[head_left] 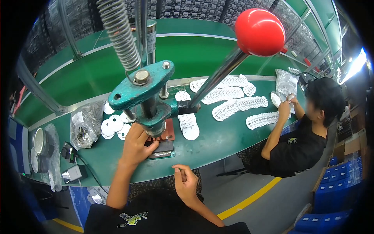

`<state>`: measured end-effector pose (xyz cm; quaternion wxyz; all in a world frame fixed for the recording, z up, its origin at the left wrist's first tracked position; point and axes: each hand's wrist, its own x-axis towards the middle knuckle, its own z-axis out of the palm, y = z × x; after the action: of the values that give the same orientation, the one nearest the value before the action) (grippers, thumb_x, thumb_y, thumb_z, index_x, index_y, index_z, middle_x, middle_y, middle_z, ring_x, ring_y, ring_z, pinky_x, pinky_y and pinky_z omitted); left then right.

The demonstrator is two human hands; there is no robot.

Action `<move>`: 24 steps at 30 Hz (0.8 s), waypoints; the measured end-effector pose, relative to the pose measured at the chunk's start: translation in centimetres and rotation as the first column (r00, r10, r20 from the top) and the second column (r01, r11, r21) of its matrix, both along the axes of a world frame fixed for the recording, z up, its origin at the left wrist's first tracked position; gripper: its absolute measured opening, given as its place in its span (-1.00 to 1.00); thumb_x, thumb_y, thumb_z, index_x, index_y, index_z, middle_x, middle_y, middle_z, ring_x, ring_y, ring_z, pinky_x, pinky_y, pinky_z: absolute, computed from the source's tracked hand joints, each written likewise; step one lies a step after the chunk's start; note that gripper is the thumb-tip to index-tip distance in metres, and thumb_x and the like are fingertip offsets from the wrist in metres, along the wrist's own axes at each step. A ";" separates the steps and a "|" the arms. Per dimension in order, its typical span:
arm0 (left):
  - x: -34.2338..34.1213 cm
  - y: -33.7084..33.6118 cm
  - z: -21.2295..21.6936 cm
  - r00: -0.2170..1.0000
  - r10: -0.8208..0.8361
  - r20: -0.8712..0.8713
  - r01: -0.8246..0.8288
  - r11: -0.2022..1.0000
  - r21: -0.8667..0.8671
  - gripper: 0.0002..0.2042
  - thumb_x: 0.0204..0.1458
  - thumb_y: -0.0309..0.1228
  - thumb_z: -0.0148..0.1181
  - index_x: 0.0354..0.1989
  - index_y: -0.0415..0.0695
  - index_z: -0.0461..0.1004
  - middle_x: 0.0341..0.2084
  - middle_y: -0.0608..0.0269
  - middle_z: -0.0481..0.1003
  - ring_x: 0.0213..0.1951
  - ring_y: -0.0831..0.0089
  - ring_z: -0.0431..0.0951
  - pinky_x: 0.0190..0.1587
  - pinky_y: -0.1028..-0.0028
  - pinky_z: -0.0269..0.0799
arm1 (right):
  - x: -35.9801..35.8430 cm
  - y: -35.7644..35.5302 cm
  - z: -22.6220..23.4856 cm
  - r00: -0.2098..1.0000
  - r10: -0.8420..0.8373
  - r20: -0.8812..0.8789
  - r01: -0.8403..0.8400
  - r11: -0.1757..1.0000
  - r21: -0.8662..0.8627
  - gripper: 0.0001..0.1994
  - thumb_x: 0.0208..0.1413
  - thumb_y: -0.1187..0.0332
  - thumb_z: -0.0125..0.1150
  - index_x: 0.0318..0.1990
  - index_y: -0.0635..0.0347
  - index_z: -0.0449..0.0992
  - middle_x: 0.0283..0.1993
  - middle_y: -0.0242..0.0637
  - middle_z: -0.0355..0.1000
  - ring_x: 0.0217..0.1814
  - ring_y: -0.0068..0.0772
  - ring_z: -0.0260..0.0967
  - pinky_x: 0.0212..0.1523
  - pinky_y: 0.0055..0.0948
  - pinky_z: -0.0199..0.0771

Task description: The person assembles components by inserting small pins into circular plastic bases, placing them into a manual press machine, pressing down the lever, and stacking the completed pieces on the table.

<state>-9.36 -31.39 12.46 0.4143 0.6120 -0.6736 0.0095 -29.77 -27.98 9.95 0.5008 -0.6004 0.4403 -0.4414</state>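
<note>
Beyond the half-open, seemingly empty right hand point(186, 182), disc rows point(222, 95) look finished; beside the left hand point(135, 147), grip hidden, loose discs point(113, 125) seem pending.

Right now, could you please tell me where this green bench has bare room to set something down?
The green bench is bare right of the press, between the disc rows and the near edge; a smaller patch lies between the black cable and the left hand. The left end is crowded with round containers and a plastic bag.
</note>
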 end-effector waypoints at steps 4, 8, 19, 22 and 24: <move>-0.4 0.0 -0.3 0.996 0.047 -0.080 -0.046 0.999 0.017 -0.62 -0.34 -0.50 0.37 -0.24 -0.21 0.47 -0.27 0.06 0.42 -0.20 0.04 0.42 -0.18 0.22 0.36 | 0.3 -0.3 -0.6 0.998 0.062 -0.028 -0.062 0.998 0.009 -0.91 0.20 0.53 0.11 -0.19 0.26 0.51 -0.67 -0.61 0.00 -0.63 -0.83 -0.09 -0.63 -0.65 -0.06; -0.6 -0.2 0.0 0.992 0.106 -0.068 -0.099 0.990 0.101 -0.59 -0.34 -0.49 0.39 -0.21 -0.20 0.46 -0.24 0.03 0.43 -0.18 0.00 0.41 -0.16 0.20 0.35 | -0.5 0.1 -1.9 0.991 0.113 -0.070 -0.110 0.993 0.053 -0.91 0.19 0.52 0.12 -0.19 0.27 0.52 -0.66 -0.60 0.00 -0.63 -0.82 -0.09 -0.63 -0.66 -0.06; 0.6 0.1 -0.6 0.987 0.070 0.142 -0.074 0.997 0.020 -0.53 -0.39 -0.46 0.43 -0.16 -0.15 0.53 -0.25 0.08 0.51 -0.19 0.06 0.47 -0.09 0.21 0.36 | -0.2 0.4 -1.3 0.979 0.186 -0.080 -0.180 0.981 0.072 -0.89 0.17 0.53 0.13 -0.17 0.28 0.51 -0.66 -0.54 -0.01 -0.62 -0.82 -0.04 -0.63 -0.64 -0.01; -0.7 0.3 1.0 0.984 0.034 0.176 -0.020 0.997 -0.076 -0.53 -0.37 -0.46 0.41 -0.15 -0.21 0.51 -0.24 0.07 0.50 -0.16 0.03 0.47 -0.05 0.14 0.34 | -0.2 0.3 -1.4 0.987 0.146 -0.074 -0.142 0.988 0.056 -0.86 0.15 0.54 0.16 -0.14 0.26 0.50 -0.68 -0.53 -0.01 -0.64 -0.81 -0.05 -0.63 -0.64 -0.01; -1.1 1.3 1.6 0.984 0.006 0.180 0.008 0.997 -0.077 -0.55 -0.34 -0.44 0.40 -0.16 -0.25 0.49 -0.22 0.05 0.50 -0.11 0.02 0.46 -0.02 0.09 0.33 | -0.2 0.3 -1.7 0.993 0.093 -0.070 -0.095 0.995 -0.023 -0.80 0.12 0.54 0.20 -0.09 0.27 0.49 -0.69 -0.53 0.00 -0.66 -0.79 -0.05 -0.64 -0.65 0.00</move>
<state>-10.46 -30.05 14.06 0.3752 0.5919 -0.7076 0.0906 -30.02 -27.64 8.24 0.4974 -0.6419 0.4228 -0.4023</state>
